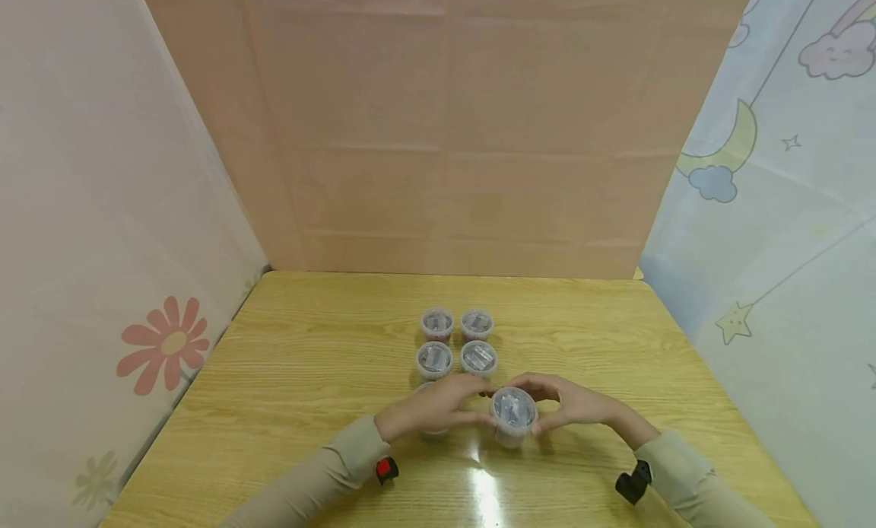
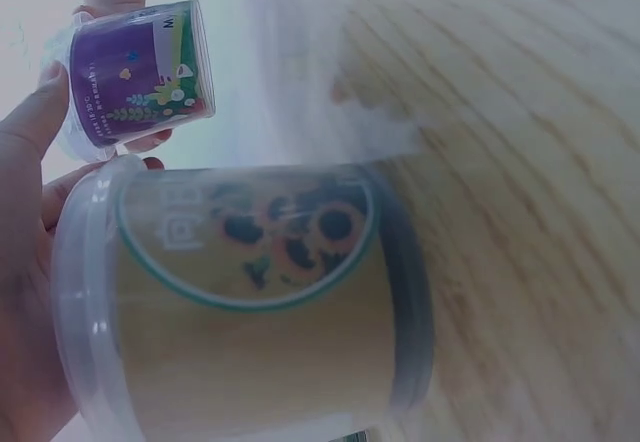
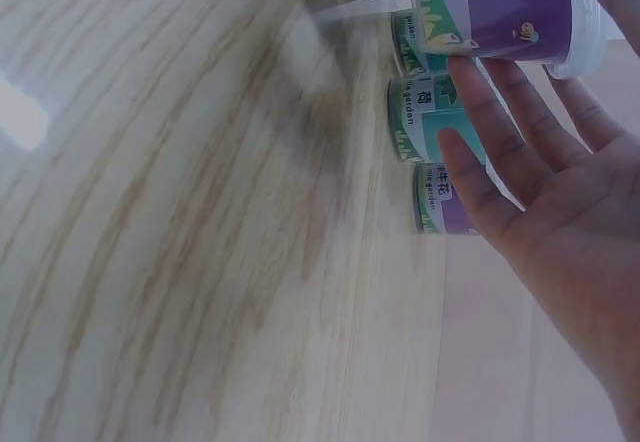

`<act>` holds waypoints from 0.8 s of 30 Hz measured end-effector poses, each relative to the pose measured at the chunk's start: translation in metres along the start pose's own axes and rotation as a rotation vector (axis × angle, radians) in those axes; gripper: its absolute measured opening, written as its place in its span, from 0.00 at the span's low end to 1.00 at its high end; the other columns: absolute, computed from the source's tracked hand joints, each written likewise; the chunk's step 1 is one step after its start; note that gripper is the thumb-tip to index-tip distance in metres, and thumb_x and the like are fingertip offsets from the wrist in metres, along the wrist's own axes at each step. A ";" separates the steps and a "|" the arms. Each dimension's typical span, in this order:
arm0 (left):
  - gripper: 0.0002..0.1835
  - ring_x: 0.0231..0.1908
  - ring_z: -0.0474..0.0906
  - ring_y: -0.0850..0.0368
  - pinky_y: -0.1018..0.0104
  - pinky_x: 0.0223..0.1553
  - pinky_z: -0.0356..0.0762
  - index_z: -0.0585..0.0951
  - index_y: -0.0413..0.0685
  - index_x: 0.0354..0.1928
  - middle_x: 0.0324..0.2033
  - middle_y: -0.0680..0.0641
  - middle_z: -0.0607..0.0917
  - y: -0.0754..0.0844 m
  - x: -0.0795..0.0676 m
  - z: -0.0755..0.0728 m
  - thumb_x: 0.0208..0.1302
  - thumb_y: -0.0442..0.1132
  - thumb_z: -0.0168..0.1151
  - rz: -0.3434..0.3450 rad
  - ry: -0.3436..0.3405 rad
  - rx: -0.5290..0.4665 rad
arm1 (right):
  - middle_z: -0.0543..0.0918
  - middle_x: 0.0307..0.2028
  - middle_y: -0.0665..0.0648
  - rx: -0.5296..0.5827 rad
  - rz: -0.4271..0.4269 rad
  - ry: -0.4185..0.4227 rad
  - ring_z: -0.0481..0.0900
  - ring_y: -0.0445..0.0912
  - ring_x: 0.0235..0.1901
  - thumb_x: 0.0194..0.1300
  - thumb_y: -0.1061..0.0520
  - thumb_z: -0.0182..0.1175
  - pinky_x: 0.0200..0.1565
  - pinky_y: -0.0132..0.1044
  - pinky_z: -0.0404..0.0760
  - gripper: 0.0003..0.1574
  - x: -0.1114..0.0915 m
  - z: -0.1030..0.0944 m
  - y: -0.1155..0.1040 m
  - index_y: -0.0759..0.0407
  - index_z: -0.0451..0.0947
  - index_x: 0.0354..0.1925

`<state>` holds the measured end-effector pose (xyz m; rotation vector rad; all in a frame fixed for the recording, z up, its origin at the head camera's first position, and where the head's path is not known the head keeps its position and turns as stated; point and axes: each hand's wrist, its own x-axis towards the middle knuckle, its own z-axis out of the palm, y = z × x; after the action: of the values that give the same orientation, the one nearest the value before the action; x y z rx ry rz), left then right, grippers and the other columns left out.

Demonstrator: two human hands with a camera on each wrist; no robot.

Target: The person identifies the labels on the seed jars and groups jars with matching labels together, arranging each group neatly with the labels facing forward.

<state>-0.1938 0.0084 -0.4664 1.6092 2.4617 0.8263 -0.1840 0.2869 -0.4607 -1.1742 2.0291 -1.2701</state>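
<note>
Between both hands, a small clear lidded tub (image 1: 513, 415) stands off the tabletop, tilted a little toward me. Its purple label with plant drawings shows in the left wrist view, where the tub (image 2: 135, 77) lies sideways. My left hand (image 1: 441, 405) holds it from the left, thumb and fingers at the lid. From the right, my right hand (image 1: 575, 401) grips the same tub, thumb in front and fingers behind. Under the left forearm and hand, another tub (image 1: 433, 431) is mostly hidden; in the left wrist view a yellow-labelled tub (image 2: 255, 372) fills the foreground.
Beyond the hands, several more lidded tubs stand in two columns, including a near-right tub (image 1: 478, 358) and a far-left tub (image 1: 437, 324). Green and purple labels show on tubs in the right wrist view. Paper walls surround the wooden table (image 1: 308, 338) at back and sides.
</note>
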 end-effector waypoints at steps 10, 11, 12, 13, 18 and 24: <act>0.26 0.55 0.71 0.69 0.68 0.57 0.71 0.67 0.54 0.63 0.56 0.57 0.76 -0.004 0.000 -0.007 0.67 0.54 0.50 0.026 -0.018 -0.215 | 0.72 0.60 0.57 -0.006 -0.014 0.016 0.71 0.48 0.58 0.57 0.65 0.63 0.58 0.43 0.71 0.39 0.007 -0.006 -0.009 0.57 0.61 0.64; 0.26 0.55 0.71 0.68 0.68 0.57 0.71 0.67 0.53 0.64 0.56 0.57 0.76 -0.005 0.000 -0.008 0.67 0.54 0.50 0.029 -0.017 -0.221 | 0.72 0.59 0.57 -0.009 -0.021 0.018 0.71 0.48 0.58 0.57 0.65 0.63 0.58 0.43 0.71 0.38 0.007 -0.007 -0.010 0.57 0.61 0.64; 0.26 0.55 0.71 0.68 0.68 0.57 0.71 0.66 0.53 0.64 0.56 0.56 0.76 -0.005 0.000 -0.008 0.67 0.54 0.50 0.028 -0.017 -0.227 | 0.72 0.59 0.57 -0.008 -0.023 0.023 0.71 0.47 0.58 0.57 0.65 0.63 0.58 0.43 0.71 0.38 0.008 -0.007 -0.011 0.57 0.61 0.64; 0.27 0.56 0.71 0.67 0.68 0.57 0.71 0.65 0.53 0.65 0.57 0.56 0.76 -0.005 0.000 -0.009 0.67 0.53 0.50 0.027 -0.018 -0.234 | 0.72 0.59 0.57 -0.010 -0.026 0.029 0.71 0.47 0.58 0.57 0.65 0.63 0.58 0.43 0.71 0.38 0.008 -0.007 -0.011 0.57 0.61 0.64; 0.28 0.57 0.71 0.65 0.66 0.58 0.71 0.64 0.51 0.67 0.60 0.53 0.74 -0.005 -0.001 -0.013 0.68 0.51 0.50 0.011 -0.019 -0.273 | 0.72 0.59 0.56 -0.017 -0.030 0.057 0.72 0.47 0.58 0.57 0.66 0.63 0.58 0.42 0.72 0.38 0.010 -0.007 -0.013 0.58 0.61 0.64; 0.30 0.55 0.72 0.64 0.59 0.56 0.73 0.63 0.50 0.67 0.58 0.52 0.75 -0.005 -0.002 -0.015 0.66 0.50 0.54 -0.010 -0.001 -0.310 | 0.73 0.58 0.56 -0.032 -0.035 0.088 0.72 0.47 0.57 0.58 0.65 0.63 0.57 0.41 0.71 0.37 0.011 -0.007 -0.016 0.57 0.62 0.64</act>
<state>-0.2024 -0.0007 -0.4560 1.4838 2.2022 1.1381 -0.1882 0.2776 -0.4430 -1.1925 2.1075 -1.3320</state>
